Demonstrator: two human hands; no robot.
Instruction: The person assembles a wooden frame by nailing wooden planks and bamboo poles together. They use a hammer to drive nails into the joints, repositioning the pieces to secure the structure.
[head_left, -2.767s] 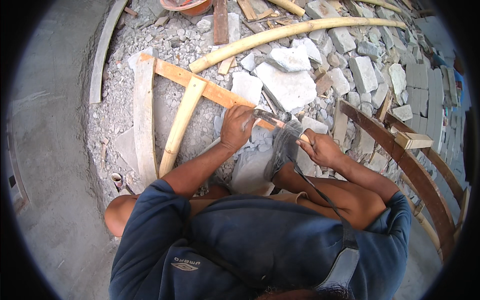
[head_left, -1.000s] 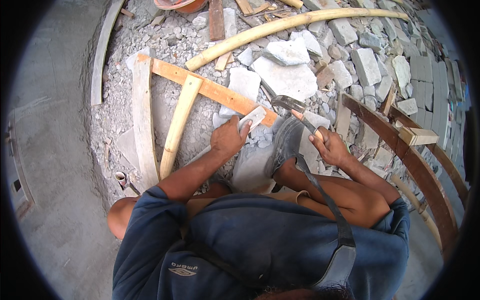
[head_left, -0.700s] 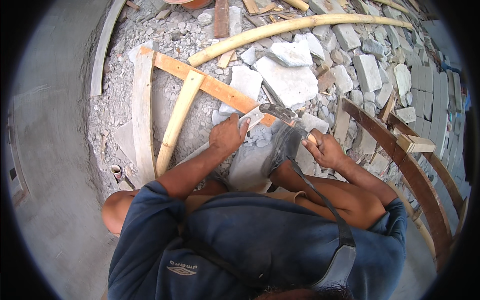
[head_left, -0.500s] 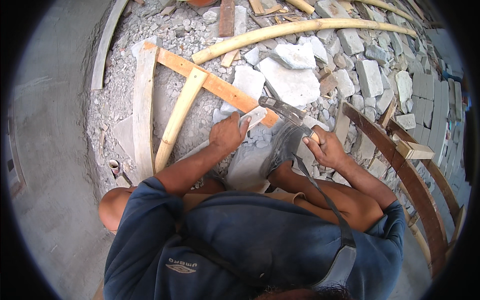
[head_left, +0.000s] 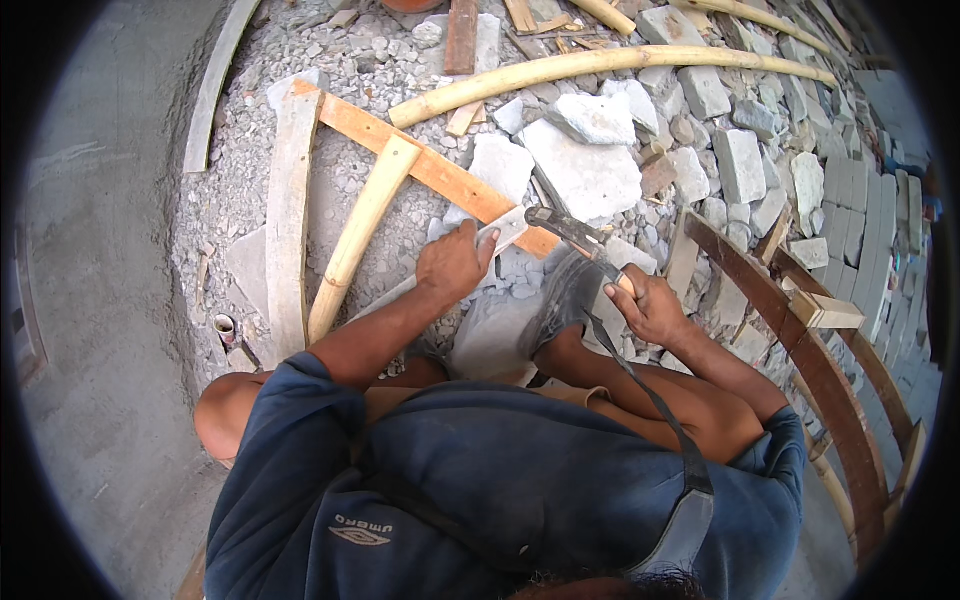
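My left hand [head_left: 450, 262] is closed around a pale wooden strip [head_left: 510, 228] near its end, thumb along its side. That end lies across the orange-brown plank [head_left: 437, 170], close to the plank's near end. A hammer [head_left: 575, 236] is gripped by its handle in my right hand [head_left: 652, 307]. Its dark head is beside the tip of the pale strip; I cannot tell whether they touch. A round bamboo piece [head_left: 362, 235] and a weathered grey board [head_left: 289, 220] run from the plank toward me, left of my left hand.
Broken concrete slabs [head_left: 582, 170] and rubble lie beyond the plank. A long bamboo pole [head_left: 610, 62] crosses the far side. At right stands a brown wooden frame [head_left: 790, 345], with stacked grey blocks [head_left: 855, 215] past it. A grey cement surface [head_left: 110, 300] spans the left.
The hammer head has dropped slightly toward me, close to the tip of the pale strip, and my right hand has lowered a little. My left hand keeps its hold.
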